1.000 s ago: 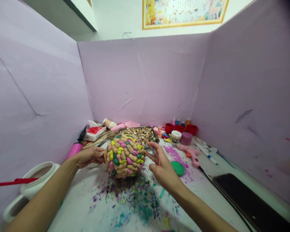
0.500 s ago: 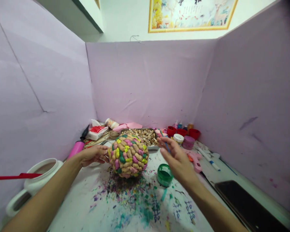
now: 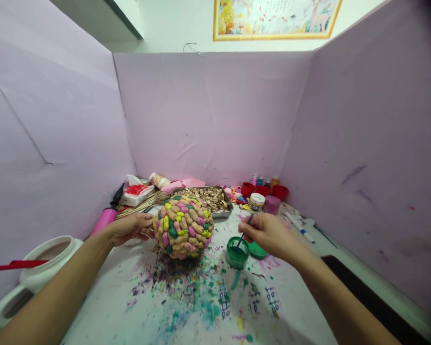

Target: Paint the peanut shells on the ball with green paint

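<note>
In the head view, the right hand [image 3: 264, 232] has a thin blue brush [image 3: 241, 239] pinched between thumb and fingers, its lower end inside an open jar of green paint [image 3: 237, 259]. The brush is well apart from the ball [image 3: 183, 226], so it looks to be taking up colour or being wiped, with none going onto the shells at this instant.

The ball, covered in peanut shells coloured pink, yellow, green and plain, sits left of the middle of the worktop [image 3: 129, 311], over scattered paint specks. The left hand [image 3: 134, 229] is at its left side, fingers loosely curled and the tips close against it; whether they pinch anything, I cannot tell.

A green lid [image 3: 258, 251] lies just beside the jar, towards the worktop's right edge. Behind the ball, near the far edge, stands a metal tray [image 3: 223, 214] of loose shells.
</note>
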`<state>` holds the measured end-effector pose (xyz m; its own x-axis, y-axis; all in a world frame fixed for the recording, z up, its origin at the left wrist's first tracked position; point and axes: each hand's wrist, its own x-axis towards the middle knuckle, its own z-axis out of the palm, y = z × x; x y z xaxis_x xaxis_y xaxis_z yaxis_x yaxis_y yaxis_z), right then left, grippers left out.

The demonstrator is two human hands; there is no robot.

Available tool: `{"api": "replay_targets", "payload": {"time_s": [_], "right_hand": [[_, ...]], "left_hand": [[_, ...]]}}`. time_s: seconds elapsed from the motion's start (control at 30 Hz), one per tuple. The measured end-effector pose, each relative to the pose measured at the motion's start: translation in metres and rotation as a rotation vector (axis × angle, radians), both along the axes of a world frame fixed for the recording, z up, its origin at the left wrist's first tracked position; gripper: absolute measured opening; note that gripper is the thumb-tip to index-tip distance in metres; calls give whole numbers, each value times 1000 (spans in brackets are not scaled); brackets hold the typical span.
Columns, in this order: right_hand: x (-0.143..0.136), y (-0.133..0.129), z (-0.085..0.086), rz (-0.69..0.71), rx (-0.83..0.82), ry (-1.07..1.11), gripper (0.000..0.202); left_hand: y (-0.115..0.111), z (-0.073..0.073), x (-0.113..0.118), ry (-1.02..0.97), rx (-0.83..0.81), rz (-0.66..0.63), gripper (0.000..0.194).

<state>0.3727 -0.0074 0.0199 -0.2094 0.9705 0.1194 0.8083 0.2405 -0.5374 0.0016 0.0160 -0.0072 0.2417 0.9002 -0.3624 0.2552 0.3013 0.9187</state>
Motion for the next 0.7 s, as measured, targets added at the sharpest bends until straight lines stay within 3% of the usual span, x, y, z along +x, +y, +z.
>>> {"api": "replay_targets", "payload": {"time_s": [0.17,0.53,0.7], "right_hand": [[-6,6,-14,40,-46,-15,34],[-4,7,-13,56,-42,10,34],[0,7,-10,-4,-39,-42,37]], "left_hand": [[-2,4,4,13,6,-4,37],[-4,6,5,31,20,-2,35],[-3,6,6,54,17,-3,34]]}}
